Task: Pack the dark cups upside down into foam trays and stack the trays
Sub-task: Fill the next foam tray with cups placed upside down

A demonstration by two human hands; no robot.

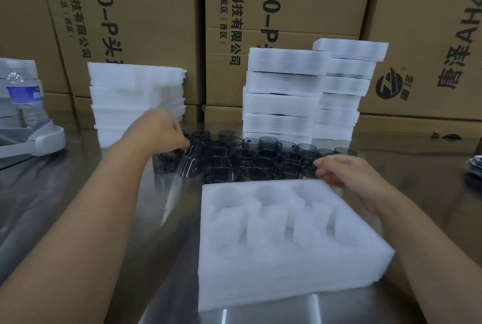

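left hand (167,133) grips a tilted dark translucent cup (190,163); right hand (344,173) curls at the far corner of the white foam tray (287,269), grip unclear; white foam stacks (281,104) behind.

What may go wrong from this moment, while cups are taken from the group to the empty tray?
The dark cups stand closely packed; the tilted cup that the left grip holds may knock its neighbours over.
The right grip is at the far corner of the foam tray; a push there may slide the tray on the smooth metal table.
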